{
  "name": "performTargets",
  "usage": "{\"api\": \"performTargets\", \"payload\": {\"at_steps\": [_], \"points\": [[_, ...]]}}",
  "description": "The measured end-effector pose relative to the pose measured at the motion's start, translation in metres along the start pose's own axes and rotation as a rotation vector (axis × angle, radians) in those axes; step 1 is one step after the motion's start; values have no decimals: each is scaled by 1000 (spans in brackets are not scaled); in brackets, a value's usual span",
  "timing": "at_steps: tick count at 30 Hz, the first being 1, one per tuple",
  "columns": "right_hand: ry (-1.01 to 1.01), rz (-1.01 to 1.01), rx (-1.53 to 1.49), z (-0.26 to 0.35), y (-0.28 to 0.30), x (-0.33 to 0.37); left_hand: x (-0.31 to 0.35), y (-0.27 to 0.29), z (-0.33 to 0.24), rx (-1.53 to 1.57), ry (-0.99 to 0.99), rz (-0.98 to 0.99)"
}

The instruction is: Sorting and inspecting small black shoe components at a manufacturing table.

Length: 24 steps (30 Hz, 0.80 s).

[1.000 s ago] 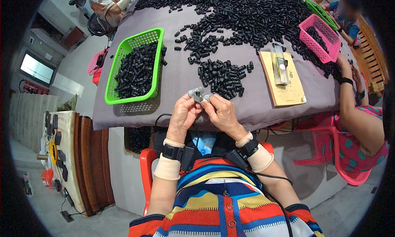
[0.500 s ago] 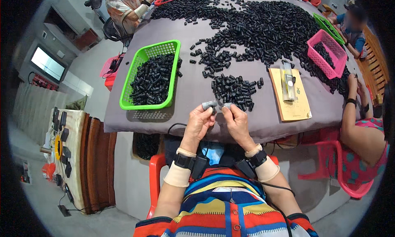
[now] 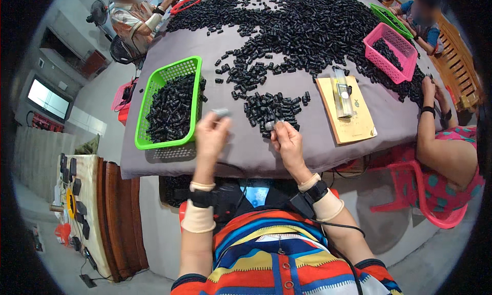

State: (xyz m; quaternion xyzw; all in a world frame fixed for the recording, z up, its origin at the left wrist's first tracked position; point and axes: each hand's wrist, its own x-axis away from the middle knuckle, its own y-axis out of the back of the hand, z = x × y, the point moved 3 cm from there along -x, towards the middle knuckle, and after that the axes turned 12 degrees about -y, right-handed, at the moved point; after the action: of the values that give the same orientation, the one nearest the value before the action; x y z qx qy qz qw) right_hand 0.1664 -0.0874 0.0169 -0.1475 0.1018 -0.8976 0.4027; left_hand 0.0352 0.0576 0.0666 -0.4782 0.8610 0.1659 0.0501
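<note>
My left hand (image 3: 211,133) hovers by the right side of a green basket (image 3: 193,110) full of small black cylindrical parts (image 3: 173,108). Motion smears its fingers, so whatever it may hold cannot be made out. At the near edge of a small heap of the same black parts (image 3: 274,108), my right hand (image 3: 288,143) has thumb and fingers pinched together. A grey covering shows at its fingertips; what lies between them is too small to name. Both wrists wear beige bands and black straps.
A yellow book (image 3: 359,118) carrying a clear tool-like case (image 3: 342,97) lies right of the small heap. Beyond spreads a large mass of black parts (image 3: 318,33). A pink basket (image 3: 389,64) and green basket (image 3: 392,21) stand right. Co-workers sit around the grey-covered table (image 3: 174,44).
My left hand has moved left and away from my right hand, toward the green basket. My right hand stays close to the small heap. The whole view has shifted somewhat.
</note>
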Motion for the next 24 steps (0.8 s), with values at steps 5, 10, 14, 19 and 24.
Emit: {"api": "performTargets", "payload": {"at_steps": [5, 10, 14, 19, 24], "points": [[6, 30, -86, -3, -1, -1, 20, -60, 37, -86, -119, 99], [-36, 19, -186, -6, 6, -5, 26, -82, 15, -265, -254, 197], [-13, 31, -162, -2, 2, -4, 32, -85, 7, -351, -421, 220], [-19, 22, -226, -2, 4, -7, 28, -85, -1, -381, -477, 264], [10, 37, -158, -5, 3, -6, 31, -79, 14, -440, -582, 233]]}}
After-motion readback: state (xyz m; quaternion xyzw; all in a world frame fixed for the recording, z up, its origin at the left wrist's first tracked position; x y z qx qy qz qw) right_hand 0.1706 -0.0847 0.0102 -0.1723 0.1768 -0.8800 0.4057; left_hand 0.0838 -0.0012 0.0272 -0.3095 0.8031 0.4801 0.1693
